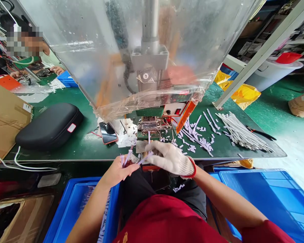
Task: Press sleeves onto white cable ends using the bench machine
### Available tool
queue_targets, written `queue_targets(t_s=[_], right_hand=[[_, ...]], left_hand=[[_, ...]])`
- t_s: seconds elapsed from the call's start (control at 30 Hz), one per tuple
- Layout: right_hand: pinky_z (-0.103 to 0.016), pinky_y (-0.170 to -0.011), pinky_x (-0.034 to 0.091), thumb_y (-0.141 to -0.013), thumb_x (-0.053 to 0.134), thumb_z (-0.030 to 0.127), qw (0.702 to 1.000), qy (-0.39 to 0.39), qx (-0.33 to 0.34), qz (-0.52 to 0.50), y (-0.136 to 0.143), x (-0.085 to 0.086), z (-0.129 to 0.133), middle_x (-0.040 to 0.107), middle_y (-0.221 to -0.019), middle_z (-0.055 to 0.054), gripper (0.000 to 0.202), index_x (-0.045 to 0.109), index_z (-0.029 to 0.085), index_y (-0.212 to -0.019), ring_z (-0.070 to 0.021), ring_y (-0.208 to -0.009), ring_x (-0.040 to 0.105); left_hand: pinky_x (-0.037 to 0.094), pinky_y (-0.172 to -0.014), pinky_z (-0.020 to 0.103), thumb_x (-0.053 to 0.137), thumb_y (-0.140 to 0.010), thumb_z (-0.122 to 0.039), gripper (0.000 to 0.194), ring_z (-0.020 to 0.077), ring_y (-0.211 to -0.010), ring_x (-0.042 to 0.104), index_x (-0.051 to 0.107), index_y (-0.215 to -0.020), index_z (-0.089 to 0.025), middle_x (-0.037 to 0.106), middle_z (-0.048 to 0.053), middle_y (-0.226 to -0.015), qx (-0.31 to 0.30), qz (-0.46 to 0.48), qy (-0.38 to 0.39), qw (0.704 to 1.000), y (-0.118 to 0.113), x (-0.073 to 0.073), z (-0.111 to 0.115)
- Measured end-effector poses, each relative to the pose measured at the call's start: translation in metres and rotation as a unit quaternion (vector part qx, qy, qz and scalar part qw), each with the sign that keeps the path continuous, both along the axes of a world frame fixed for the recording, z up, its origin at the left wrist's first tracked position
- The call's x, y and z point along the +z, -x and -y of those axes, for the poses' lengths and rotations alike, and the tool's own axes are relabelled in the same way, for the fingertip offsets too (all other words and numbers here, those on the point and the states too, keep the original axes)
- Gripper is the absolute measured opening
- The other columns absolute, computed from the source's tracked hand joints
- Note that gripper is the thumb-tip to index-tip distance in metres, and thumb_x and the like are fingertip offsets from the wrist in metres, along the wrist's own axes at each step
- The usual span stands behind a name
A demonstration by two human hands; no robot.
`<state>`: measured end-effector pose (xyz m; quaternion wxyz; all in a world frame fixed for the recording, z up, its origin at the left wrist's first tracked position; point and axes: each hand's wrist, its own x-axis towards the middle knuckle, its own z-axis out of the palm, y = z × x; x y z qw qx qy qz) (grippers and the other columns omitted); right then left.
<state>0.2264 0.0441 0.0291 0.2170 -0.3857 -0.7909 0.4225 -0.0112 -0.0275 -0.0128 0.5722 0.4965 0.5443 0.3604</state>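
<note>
My bare left hand (120, 171) is closed on several pale purple strips (127, 158) at the table's front edge. To its right, my right hand (168, 158), in a white glove with a red cuff, has its fingers bent around one end of a purple strip (145, 158) that reaches toward the left hand. Just beyond the hands stands a press with a small metal fixture (149, 126), and another strip (149, 136) sticks out of its front. Cut purple pieces (192, 148) and longer strips lie scattered right of the press.
A clear plastic shield (91, 50) hangs over the press. On the green table (63, 148) are a black case (50, 126), a phone (108, 132) and a bundle of pale rods (243, 131). Blue bins (271, 202) flank my legs. Another person (47, 55) sits at the far left.
</note>
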Motion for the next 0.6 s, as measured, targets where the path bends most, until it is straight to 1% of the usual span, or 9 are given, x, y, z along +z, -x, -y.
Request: queue_targets(t_s=[0.07,0.17,0.27,0.3,0.33,0.4,0.47,0.53,0.6], right_hand=[[-0.022,-0.064,0.042,-0.094,0.057,0.043,0.996,-0.031,0.086,0.018,-0.006,0.010,0.011,0.067,-0.078,0.000,0.023,0.070,0.024,-0.092,-0.0130,-0.069,0.061],[-0.023,-0.060,0.038,-0.098,0.051,0.037,0.986,-0.060,0.154,0.024,-0.013,0.021,0.025,0.063,-0.074,-0.002,0.029,0.068,0.021,-0.081,-0.0123,-0.065,0.055],[-0.023,-0.057,0.036,-0.099,0.048,0.034,0.982,-0.015,0.188,-0.008,-0.031,0.031,0.035,0.059,-0.069,-0.001,0.034,0.063,0.020,-0.072,-0.0113,-0.061,0.050],[-0.023,-0.057,0.037,-0.099,0.046,0.034,0.984,0.009,0.180,-0.019,-0.041,0.034,0.036,0.057,-0.067,-0.001,0.037,0.060,0.020,-0.068,-0.0112,-0.059,0.048],[-0.024,-0.056,0.037,-0.099,0.045,0.034,0.987,0.029,0.156,-0.025,-0.053,0.035,0.035,0.056,-0.065,-0.001,0.039,0.058,0.020,-0.065,-0.0113,-0.058,0.048],[-0.024,-0.055,0.038,-0.100,0.043,0.036,0.994,0.061,0.094,-0.018,-0.077,0.033,0.031,0.055,-0.064,-0.001,0.041,0.057,0.020,-0.065,-0.0120,-0.057,0.048],[-0.024,-0.055,0.040,-0.100,0.043,0.040,0.996,0.075,0.048,0.006,-0.096,0.022,0.025,0.059,-0.066,-0.003,0.040,0.062,0.020,-0.071,-0.0130,-0.058,0.051],[-0.023,-0.055,0.042,-0.097,0.047,0.040,0.996,0.078,0.016,0.037,-0.101,0.005,0.022,0.064,-0.071,-0.004,0.034,0.070,0.021,-0.081,-0.0140,-0.060,0.055],[-0.023,-0.055,0.044,-0.094,0.051,0.037,0.994,0.086,-0.027,0.057,-0.096,-0.013,0.023,0.069,-0.078,-0.004,0.027,0.074,0.024,-0.093,-0.0146,-0.062,0.059]], left_hand=[[0.025,-0.038,0.020,0.074,-0.082,-0.037,0.025,0.0065,-0.039,0.038,0.062,-0.070,-0.018,0.052,-0.004,-0.051,-0.079,-0.025,0.004,0.997,-0.001,0.016,-0.002],[0.029,-0.043,0.022,0.071,-0.085,-0.034,0.018,0.0092,-0.045,0.039,0.068,-0.076,-0.019,0.050,-0.003,-0.053,-0.166,-0.040,-0.005,0.985,-0.003,0.035,-0.003],[0.033,-0.050,0.023,0.076,-0.081,-0.028,0.011,0.0114,-0.054,0.042,0.071,-0.077,-0.019,0.053,-0.001,-0.059,-0.235,-0.042,-0.024,0.971,0.007,0.038,0.002],[0.033,-0.051,0.022,0.077,-0.079,-0.028,0.011,0.0113,-0.054,0.042,0.072,-0.078,-0.018,0.053,-0.001,-0.060,-0.233,-0.032,-0.015,0.972,0.013,0.034,0.004],[0.032,-0.049,0.022,0.077,-0.079,-0.029,0.012,0.0102,-0.051,0.040,0.072,-0.080,-0.018,0.052,-0.002,-0.058,-0.204,-0.013,0.001,0.979,0.020,0.030,0.005],[0.027,-0.042,0.020,0.072,-0.085,-0.036,0.019,0.0072,-0.042,0.033,0.068,-0.081,-0.019,0.047,-0.005,-0.052,-0.089,0.052,0.045,0.994,0.030,0.018,0.005],[0.022,-0.037,0.019,0.067,-0.088,-0.039,0.022,0.0052,-0.037,0.030,0.061,-0.081,-0.019,0.045,-0.006,-0.052,0.033,0.144,0.068,0.987,0.027,0.006,-0.001],[0.022,-0.037,0.018,0.072,-0.083,-0.037,0.023,0.0045,-0.037,0.030,0.059,-0.083,-0.019,0.044,-0.007,-0.056,0.101,0.216,0.059,0.969,0.007,-0.005,-0.012],[0.017,-0.037,0.018,0.075,-0.080,-0.038,0.027,0.0043,-0.036,0.022,0.061,-0.090,-0.018,0.031,-0.012,-0.049,0.136,0.216,0.030,0.966,-0.021,-0.015,-0.027]])
